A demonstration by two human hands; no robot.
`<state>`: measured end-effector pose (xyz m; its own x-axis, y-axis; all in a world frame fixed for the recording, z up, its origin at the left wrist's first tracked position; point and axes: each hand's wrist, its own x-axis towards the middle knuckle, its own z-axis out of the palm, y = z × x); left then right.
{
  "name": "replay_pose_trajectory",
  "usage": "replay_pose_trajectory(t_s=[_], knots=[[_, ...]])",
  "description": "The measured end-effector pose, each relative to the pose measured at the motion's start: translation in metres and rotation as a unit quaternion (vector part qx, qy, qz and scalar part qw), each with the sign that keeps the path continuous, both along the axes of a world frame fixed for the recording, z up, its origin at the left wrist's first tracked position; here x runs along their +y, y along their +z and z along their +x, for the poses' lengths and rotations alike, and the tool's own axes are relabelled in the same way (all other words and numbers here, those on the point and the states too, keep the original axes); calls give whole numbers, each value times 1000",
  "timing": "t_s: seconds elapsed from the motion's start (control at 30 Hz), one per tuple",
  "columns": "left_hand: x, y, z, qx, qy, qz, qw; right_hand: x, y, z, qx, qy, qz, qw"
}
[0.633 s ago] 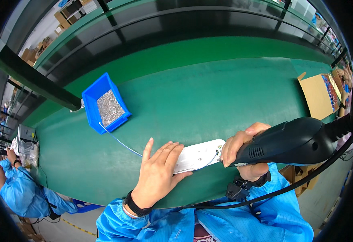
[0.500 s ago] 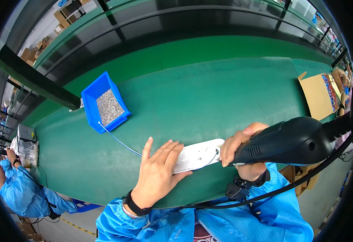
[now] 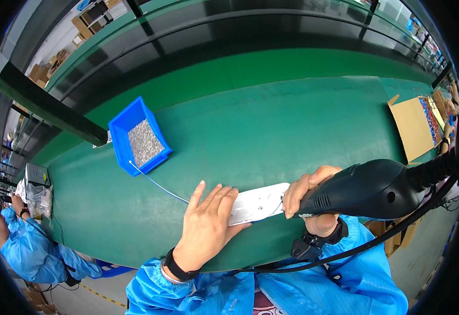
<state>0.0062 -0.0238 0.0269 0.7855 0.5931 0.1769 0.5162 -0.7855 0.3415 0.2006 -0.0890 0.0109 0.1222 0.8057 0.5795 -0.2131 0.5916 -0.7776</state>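
Observation:
My left hand (image 3: 207, 228) lies with outstretched fingers over the left end of a white, flat, elongated plate (image 3: 261, 203), its thumb along the near edge. Small holes or dark spots show on the plate. My right hand (image 3: 308, 193) is wrapped around the front of a black electric screwdriver (image 3: 366, 189), held nearly level above the plate's right end. Its tip is hidden behind my fingers. A thin pale-blue cable (image 3: 161, 187) runs from beside my left hand to the rim of a blue bin (image 3: 162, 156), which holds many small metal pieces (image 3: 144, 143).
A green mat (image 3: 271, 126) covers the bench. An open cardboard box (image 3: 413, 128) stands far right. A thick black cord (image 3: 392, 233) crosses my right sleeve. At far left, a person in blue (image 3: 27, 244) sits near a plastic bag (image 3: 41, 200). A dark post (image 3: 51, 107) rises behind the bin.
The screwdriver's body has dropped slightly toward me and tilted a little, with my right hand still around it. My left hand stays on the plate. The whole view has shifted slightly.

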Motion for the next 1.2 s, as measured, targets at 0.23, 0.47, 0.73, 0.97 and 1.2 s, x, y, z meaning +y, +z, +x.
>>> replay_pose_trajectory(t_s=[0.23, 0.47, 0.73, 0.97, 1.2], knots=[[14, 3, 2, 4, -23, -80, 997, -3, 14, 18, -32, 6, -25, 999], [115, 26, 72, -68, 3, 120, 990, -3, 33, 32, 49, 4, -128, 991], [245, -20, 145, -8, 154, -21, 988, 5, 38, 25, 41, -28, -159, 986], [237, -11, 145, 56, 196, 29, 979, 9, 34, 29, -6, -62, -162, 985], [141, 21, 67, -79, 55, 121, 988, 21, 50, 48, -116, -179, -99, 972]])
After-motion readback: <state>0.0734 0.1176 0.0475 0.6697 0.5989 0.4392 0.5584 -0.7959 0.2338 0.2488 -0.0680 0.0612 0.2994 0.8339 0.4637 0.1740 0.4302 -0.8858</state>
